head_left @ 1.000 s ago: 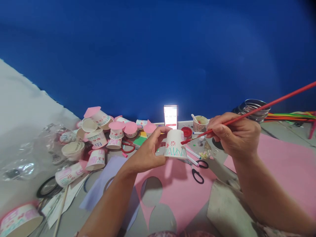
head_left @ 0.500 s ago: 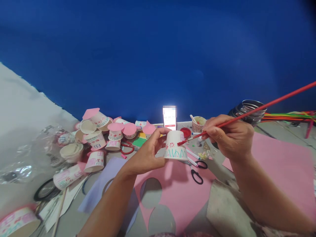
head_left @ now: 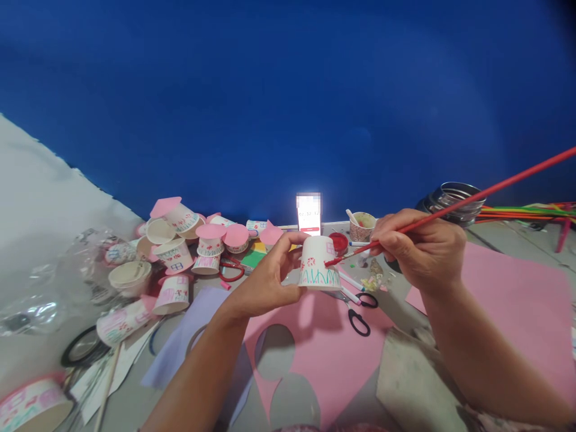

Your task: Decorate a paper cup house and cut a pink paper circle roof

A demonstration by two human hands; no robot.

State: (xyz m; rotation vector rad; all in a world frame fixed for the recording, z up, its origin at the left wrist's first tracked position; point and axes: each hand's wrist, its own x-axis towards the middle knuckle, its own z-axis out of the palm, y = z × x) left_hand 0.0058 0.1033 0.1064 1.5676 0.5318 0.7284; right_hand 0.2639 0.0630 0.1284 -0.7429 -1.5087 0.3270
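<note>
Upside down in my left hand [head_left: 270,279] is a white paper cup [head_left: 317,252], gripped between thumb and fingers above the table. Red flower marks, green grass lines and a purple window drawing cover its side. My right hand [head_left: 418,249] pinches a long red paintbrush [head_left: 486,195]; its red-tipped bristles touch the cup's side, right of the flower marks. Behind the cup sits a small pot of red paint [head_left: 339,242]. Scissors with black handles [head_left: 359,322] lie below the cup on pink paper [head_left: 351,372], which has round holes cut in it.
Several decorated cups with pink paper tops [head_left: 173,294] crowd the left side. A lit phone [head_left: 309,215] stands against the blue wall. A speckled cup [head_left: 362,227] and a dark open jar [head_left: 459,201] are at the back right. More pink paper [head_left: 513,312] lies right, a stained cloth [head_left: 409,384] in front.
The cup has tipped and turned slightly, so more of the purple window shows. The brush tip stays at its side, and my right hand has shifted only a little.
</note>
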